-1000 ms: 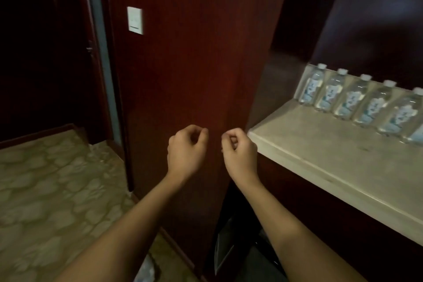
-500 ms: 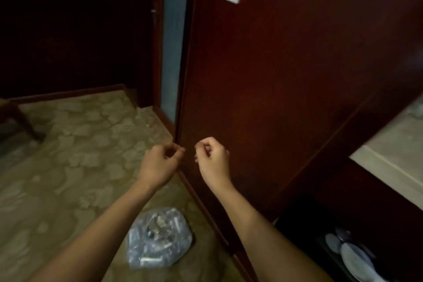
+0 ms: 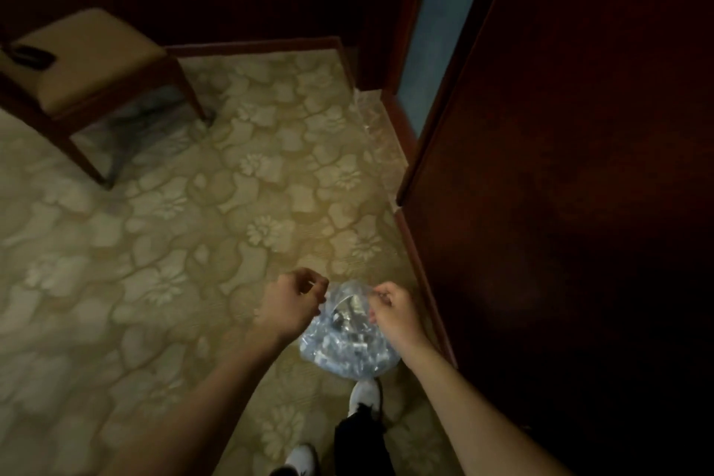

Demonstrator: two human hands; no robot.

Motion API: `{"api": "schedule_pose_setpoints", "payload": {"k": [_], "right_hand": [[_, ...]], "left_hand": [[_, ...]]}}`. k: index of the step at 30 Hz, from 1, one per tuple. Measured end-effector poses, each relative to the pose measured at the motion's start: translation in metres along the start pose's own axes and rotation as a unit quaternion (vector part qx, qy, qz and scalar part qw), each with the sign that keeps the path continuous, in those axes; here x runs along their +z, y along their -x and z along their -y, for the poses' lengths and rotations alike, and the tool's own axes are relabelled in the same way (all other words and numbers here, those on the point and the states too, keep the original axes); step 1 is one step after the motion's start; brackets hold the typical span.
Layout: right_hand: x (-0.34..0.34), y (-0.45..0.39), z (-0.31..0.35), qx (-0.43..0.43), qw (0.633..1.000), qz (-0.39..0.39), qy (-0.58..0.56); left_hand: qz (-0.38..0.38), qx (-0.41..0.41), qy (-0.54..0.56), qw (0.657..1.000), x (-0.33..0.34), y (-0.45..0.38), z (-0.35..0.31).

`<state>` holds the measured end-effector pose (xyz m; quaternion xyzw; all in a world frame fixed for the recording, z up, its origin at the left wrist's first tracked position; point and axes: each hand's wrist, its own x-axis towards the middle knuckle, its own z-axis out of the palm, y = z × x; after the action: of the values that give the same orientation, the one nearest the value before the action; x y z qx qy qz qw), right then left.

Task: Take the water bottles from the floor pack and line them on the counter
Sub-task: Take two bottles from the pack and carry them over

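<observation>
The floor pack (image 3: 347, 344), a bundle of water bottles in clear plastic wrap with its top torn open, lies on the patterned carpet (image 3: 162, 243) by the dark wooden panel. My left hand (image 3: 289, 301) hovers over its left edge and my right hand (image 3: 390, 311) over its right edge. Both have curled fingers, thumb against fingertips, and I see nothing held in either. I cannot tell whether they touch the wrap. The counter and the lined-up bottles are out of view.
A dark red wooden panel (image 3: 560, 205) fills the right side, with a baseboard along the floor. A chair with a tan seat (image 3: 89, 62) stands at the upper left. Loose clear plastic (image 3: 367, 116) lies by the doorframe. My white shoes (image 3: 365, 396) stand just below the pack.
My view has swung from the counter down and left to the floor. The pack has come from the bottom of the view to between my hands, which keep the same curled pose.
</observation>
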<state>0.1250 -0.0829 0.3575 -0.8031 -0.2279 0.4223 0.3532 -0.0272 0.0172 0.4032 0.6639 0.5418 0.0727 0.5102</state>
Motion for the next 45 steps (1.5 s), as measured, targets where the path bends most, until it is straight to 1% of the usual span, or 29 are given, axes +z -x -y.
{"api": "schedule_pose_setpoints", "payload": {"k": [3,7,12,17,21,25,28,32,34,35,37,39,40,42,45], "right_hand": [[0.016,-0.052,-0.043,0.051,0.997,0.052,0.013],[0.054,-0.11,-0.132,0.137,0.986,0.091,0.028],[0.099,-0.162,-0.21,0.186,0.973,0.129,0.041],[0.155,-0.228,-0.262,0.19,0.973,0.113,0.06],[0.196,-0.278,-0.301,0.182,0.974,0.1,0.087],[0.224,-0.307,-0.342,0.192,0.978,0.038,0.072],[0.235,-0.323,-0.368,0.184,0.977,-0.018,0.108],[0.242,-0.352,-0.386,0.184,0.974,-0.039,0.125],[0.244,-0.363,-0.388,0.179,0.977,-0.011,0.113],[0.247,-0.366,-0.39,0.179,0.978,0.015,0.109],[0.255,-0.37,-0.389,0.193,0.971,0.085,0.112],[0.265,-0.372,-0.391,0.191,0.959,0.142,0.156],[0.268,-0.373,-0.389,0.183,0.95,0.166,0.19],[0.275,-0.376,-0.388,0.172,0.936,0.19,0.24],[0.281,-0.38,-0.388,0.17,0.92,0.215,0.282]], "left_hand": [[0.004,-0.045,0.003,0.999,0.027,-0.032,0.03],[0.014,-0.109,0.006,0.994,0.073,-0.071,0.094],[0.028,-0.182,0.02,0.983,0.127,-0.124,0.183],[0.017,-0.221,0.029,0.975,0.169,-0.199,0.273],[-0.004,-0.242,-0.018,0.97,0.197,-0.255,0.336],[-0.02,-0.282,-0.056,0.957,0.217,-0.302,0.395],[-0.016,-0.305,-0.068,0.95,0.228,-0.334,0.429],[-0.012,-0.299,-0.041,0.953,0.241,-0.35,0.453],[-0.005,-0.306,-0.013,0.952,0.242,-0.349,0.465],[0.008,-0.317,0.013,0.948,0.241,-0.35,0.472],[0.034,-0.348,0.097,0.932,0.237,-0.352,0.483],[0.068,-0.368,0.164,0.913,0.234,-0.357,0.487],[0.089,-0.368,0.173,0.909,0.233,-0.359,0.488],[0.138,-0.362,0.168,0.906,0.23,-0.361,0.489],[0.201,-0.355,0.171,0.897,0.227,-0.361,0.493]]}}
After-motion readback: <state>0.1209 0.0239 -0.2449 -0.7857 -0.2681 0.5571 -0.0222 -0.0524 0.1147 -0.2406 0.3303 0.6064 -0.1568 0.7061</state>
